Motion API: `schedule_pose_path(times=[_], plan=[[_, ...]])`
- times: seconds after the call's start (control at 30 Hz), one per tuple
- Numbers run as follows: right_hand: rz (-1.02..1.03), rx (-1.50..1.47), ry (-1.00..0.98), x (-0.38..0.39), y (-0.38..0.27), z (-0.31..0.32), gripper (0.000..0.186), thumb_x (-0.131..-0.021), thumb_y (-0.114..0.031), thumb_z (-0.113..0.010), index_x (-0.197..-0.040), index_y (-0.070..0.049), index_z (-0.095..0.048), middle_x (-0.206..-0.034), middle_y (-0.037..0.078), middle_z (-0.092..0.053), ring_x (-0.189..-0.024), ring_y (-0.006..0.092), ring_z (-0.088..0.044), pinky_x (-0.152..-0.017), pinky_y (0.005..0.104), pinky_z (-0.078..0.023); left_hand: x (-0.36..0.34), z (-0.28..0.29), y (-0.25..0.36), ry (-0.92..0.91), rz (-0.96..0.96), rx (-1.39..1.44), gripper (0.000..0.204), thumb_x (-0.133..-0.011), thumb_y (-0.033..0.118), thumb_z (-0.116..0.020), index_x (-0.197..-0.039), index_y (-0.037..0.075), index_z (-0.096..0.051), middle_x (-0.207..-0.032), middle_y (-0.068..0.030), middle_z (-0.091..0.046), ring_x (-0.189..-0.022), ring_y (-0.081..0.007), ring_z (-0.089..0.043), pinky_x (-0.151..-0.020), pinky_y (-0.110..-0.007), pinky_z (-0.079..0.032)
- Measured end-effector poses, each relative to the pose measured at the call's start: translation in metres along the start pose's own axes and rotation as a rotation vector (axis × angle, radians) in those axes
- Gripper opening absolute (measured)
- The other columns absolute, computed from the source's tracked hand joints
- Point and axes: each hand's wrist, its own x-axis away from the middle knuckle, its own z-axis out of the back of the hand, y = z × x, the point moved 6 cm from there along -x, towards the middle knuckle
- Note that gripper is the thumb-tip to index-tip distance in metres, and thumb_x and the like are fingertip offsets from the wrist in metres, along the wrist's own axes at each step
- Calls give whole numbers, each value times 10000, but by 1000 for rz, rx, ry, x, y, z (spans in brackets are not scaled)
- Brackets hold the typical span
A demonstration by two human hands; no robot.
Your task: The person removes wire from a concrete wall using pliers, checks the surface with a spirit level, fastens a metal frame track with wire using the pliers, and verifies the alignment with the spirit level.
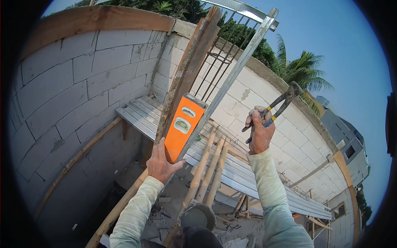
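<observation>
An orange spirit level (179, 138) stands tilted in the middle, its vials facing me. My left hand (161, 163) is closed around its lower end, thumb to the right, some fingers hidden. The level lies between a mortar-stained wooden board (186, 70) on its left and a long galvanized metal channel (245, 62) on its right. Behind them rise several thin steel reinforcing bars (211, 72) with a square stirrup. Raised to the right, apart from the level, my right hand (261, 134) grips a pair of pincers (285, 98) by their dark, yellow-banded handles, jaws pointing up.
Pale block walls (62, 78) enclose the left and back; a wooden plank (103, 18) tops the left one. Ribbed metal sheets (142, 118) run across below. Bamboo poles (204, 169) slope down toward a bucket (212, 219) near my legs. Rubble covers the lower floor.
</observation>
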Motion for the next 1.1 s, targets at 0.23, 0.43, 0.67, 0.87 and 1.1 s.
schedule_pose_path(times=[0.23,0.43,0.67,0.87,1.1], plan=[[87,-167,-142,-120,-106,-61,740,-799,-317,-757,-1261,137,-399,-908,115,-601,-689,155,-588,-564,248,-458,0,-1,7,-12,136,-39,1015,-544,351,-861,-1351,59,-318,-1113,-152,-515,-967,-353,-598,-764,-441,-525],[-30,-180,-304,-125,-121,-90,742,-737,-348,-803,-1201,97,-433,-892,103,-583,-650,151,-589,-555,258,-482,0,-5,2,-181,276,-36,1036,-571,428,-844,-1366,47,-299,-1265,-225,-475,-1130,-393,-526,-837,-458,-502],[-87,-62,-181,-109,-146,-108,517,-721,-148,-812,-1095,25,-499,-884,43,-586,-683,92,-541,-612,229,-461,6,-7,-3,-210,335,-93,1040,-576,434,-841,-1368,57,-283,-1303,-204,-460,-1164,-369,-513,-869,-447,-495],[-27,142,-155,-106,-153,-107,416,-751,-100,-781,-1057,10,-522,-866,16,-581,-762,89,-537,-697,237,-449,6,-5,2,-205,327,-161,1026,-579,428,-841,-1366,66,-291,-1271,-179,-474,-1134,-351,-534,-842,-435,-510],[-64,128,-115,-102,-156,-112,425,-764,-128,-787,-1058,46,-532,-887,66,-614,-785,119,-592,-709,247,-487,10,-2,2,-250,451,-167,1032,-598,446,-829,-1382,60,-281,-1256,-166,-450,-1070,-343,-566,-796,-422,-527]])
